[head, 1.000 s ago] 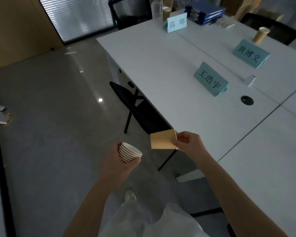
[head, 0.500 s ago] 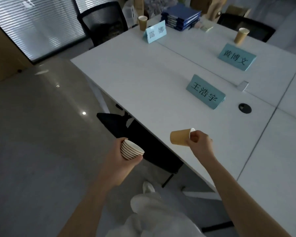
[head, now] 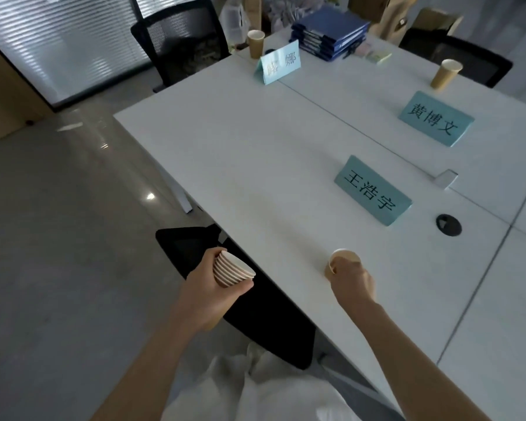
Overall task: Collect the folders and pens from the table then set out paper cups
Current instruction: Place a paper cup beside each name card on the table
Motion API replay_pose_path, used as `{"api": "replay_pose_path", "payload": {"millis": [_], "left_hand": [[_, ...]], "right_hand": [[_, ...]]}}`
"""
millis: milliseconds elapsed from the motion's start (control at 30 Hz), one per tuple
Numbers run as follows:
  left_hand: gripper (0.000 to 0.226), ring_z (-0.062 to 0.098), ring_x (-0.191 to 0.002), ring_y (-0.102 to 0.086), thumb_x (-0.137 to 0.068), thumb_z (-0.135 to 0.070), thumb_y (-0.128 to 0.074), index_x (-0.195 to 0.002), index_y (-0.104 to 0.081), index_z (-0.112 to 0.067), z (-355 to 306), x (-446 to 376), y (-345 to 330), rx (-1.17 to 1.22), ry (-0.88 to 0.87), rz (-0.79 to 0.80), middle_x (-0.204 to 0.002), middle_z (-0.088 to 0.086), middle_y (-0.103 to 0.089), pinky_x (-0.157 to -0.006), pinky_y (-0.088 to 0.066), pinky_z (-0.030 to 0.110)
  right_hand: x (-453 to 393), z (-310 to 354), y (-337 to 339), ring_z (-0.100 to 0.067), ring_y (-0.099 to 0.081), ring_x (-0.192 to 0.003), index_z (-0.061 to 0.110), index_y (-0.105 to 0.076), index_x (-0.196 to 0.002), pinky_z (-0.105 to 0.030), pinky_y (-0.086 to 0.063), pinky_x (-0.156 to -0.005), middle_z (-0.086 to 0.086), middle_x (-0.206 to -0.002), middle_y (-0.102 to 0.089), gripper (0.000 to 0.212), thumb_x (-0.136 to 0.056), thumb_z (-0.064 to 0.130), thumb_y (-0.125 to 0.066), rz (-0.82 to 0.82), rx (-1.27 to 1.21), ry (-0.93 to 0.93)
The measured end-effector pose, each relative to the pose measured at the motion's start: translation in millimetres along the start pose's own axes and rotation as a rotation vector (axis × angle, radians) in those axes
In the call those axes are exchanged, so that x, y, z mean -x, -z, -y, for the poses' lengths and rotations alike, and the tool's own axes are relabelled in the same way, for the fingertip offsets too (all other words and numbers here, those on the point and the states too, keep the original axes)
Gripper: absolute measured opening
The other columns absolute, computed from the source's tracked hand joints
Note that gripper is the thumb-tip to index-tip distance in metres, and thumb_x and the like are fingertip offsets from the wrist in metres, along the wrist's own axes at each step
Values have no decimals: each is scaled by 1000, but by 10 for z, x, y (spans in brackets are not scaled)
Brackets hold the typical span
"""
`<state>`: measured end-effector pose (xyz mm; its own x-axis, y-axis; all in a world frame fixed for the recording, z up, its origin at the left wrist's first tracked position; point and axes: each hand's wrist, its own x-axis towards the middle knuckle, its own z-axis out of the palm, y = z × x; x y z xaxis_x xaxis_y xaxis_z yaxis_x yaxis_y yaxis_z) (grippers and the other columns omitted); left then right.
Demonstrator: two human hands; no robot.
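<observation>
My left hand grips a stack of nested paper cups, held off the near edge of the white table. My right hand holds a single brown paper cup upright over the table near its front edge, in front of the closest name card. I cannot tell if its base touches the surface. Two more cups stand far off: one by the far name card, one at the far right. A pile of blue folders lies at the far end.
A second name card and a third stand on the table. A round cable hole sits right of the nearest card. A black chair seat is tucked under the near edge; another black chair stands at the far corner.
My right hand turned the single cup from lying sideways to upright and carried it right, over the table. My left hand stayed in place with the stack. The view moved closer to the table.
</observation>
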<state>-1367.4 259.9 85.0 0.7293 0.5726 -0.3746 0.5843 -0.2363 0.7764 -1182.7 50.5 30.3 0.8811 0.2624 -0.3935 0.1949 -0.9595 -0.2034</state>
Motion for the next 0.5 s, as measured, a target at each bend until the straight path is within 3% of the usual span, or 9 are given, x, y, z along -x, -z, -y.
{"api": "replay_pose_path", "payload": {"millis": [133, 233, 400, 500], "left_hand": [[67, 4, -91, -63, -66, -46, -82, -121, -45, -38, -109, -78, 29, -6, -20, 3, -103, -14, -62, -69, -49, 17], [66, 2, -90, -62, -66, -46, -82, -121, -46, -38, -139, -153, 111, -17, -14, 4, -102, -14, -63, -68, -47, 15], [61, -2, -85, -61, -68, -45, -82, -115, -44, -42, -108, -209, 195, -43, -26, -22, -98, -17, -62, -60, -45, 8], [66, 0, -90, -61, -60, -53, -81, -113, -42, -47, 20, -266, 280, -42, -42, -10, -99, -20, -59, -71, -51, 16]], "right_hand": [[-23, 97, 85, -25, -62, -95, 23, -63, -107, -26, -46, -71, -3, -108, -64, 22, -88, 23, -52, -26, -108, 6], [5, 316, 259, -18, -63, -95, 23, -64, -112, -26, -47, -72, 6, -107, -67, 25, -90, 22, -53, -24, -185, 119], [136, 960, 465, 0, -64, -88, 23, -72, -96, -17, -49, -84, 12, -94, -73, 15, -87, 19, -62, 99, -493, 370], [227, 1322, 475, 4, -64, -84, 26, -74, -92, -3, -44, -73, 13, -90, -73, 14, -86, 21, -62, 237, -566, 429]]}}
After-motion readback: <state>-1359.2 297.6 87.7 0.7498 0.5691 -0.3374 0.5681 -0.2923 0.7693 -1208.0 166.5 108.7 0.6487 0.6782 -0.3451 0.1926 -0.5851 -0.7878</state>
